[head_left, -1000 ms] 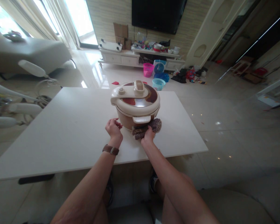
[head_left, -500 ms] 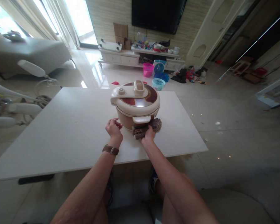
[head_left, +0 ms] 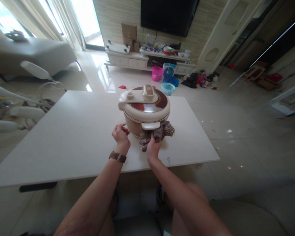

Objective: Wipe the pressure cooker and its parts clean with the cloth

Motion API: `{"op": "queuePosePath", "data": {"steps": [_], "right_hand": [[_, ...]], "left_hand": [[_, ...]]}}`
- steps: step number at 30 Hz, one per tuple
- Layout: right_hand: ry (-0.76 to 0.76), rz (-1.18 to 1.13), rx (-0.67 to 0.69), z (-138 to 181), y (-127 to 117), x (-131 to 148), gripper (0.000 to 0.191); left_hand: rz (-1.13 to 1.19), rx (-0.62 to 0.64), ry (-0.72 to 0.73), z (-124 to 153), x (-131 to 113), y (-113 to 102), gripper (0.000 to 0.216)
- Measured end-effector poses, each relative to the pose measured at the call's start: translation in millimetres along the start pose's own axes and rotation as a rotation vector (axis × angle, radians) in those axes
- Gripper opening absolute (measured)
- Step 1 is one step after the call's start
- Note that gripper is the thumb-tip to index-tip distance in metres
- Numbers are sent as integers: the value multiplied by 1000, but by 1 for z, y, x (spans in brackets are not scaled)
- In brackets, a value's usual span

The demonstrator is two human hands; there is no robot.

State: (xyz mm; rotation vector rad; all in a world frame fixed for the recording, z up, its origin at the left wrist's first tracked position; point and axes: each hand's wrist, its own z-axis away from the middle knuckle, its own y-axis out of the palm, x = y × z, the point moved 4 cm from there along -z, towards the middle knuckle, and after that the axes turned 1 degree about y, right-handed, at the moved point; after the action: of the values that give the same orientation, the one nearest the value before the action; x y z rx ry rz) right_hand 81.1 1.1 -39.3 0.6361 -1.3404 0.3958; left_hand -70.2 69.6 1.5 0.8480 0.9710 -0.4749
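Observation:
A beige and brown pressure cooker (head_left: 147, 108) with a glossy lid stands upright on the white table (head_left: 83, 137). In front of it, my right hand (head_left: 153, 147) grips a crumpled brown patterned cloth (head_left: 167, 129). The bunched cloth lies against the lower front of the cooker, under its pale front handle (head_left: 150, 126). Beside the cooker's lower left side is my left hand (head_left: 121, 133), its fingers loosely curled and apart with nothing visible in them. A brown strap is around that wrist.
White-handled chairs (head_left: 27, 113) stand at the table's left. Beyond the table are a pink basket (head_left: 157, 74), a light blue basket (head_left: 167, 88) and a cluttered low cabinet (head_left: 120, 61). Bags (head_left: 190, 81) lie on the floor at the far right.
The cloth has been turned and bunched differently in my right hand, its loose end now further right. My left hand stays beside the cooker. The view has shifted slightly.

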Motion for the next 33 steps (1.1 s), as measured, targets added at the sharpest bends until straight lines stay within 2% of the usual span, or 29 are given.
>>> {"op": "queuePosePath", "data": {"steps": [6,9,13,17,20,22,26,28,33], "right_hand": [[-53,-1,-38,-66,-8,22,38],[-71,19,-16,-73,-12,29,35],[-56,16,4,-40,-13,24,36],[81,-35,-19,-16,-13,18,37],[130,-97,-26,-29,-15,24,33],[153,-163,-69,-47,-20,29,33],[156,-201,-188,-80,-29,35,30],[141,-170,-218,-91,-31,34,28],[139,-127,-214,-100,-27,26,28]], "left_hand": [[-10,19,-14,-1,-3,-3,15],[-26,74,-38,1,-1,-2,16],[-98,247,-103,6,6,6,15],[-169,411,-134,13,15,14,15],[-198,510,-166,20,22,20,16],[-221,631,-204,28,27,27,17],[-263,860,-233,51,36,42,35],[-262,872,-225,61,39,49,45],[-211,778,-216,73,48,61,59]]}}
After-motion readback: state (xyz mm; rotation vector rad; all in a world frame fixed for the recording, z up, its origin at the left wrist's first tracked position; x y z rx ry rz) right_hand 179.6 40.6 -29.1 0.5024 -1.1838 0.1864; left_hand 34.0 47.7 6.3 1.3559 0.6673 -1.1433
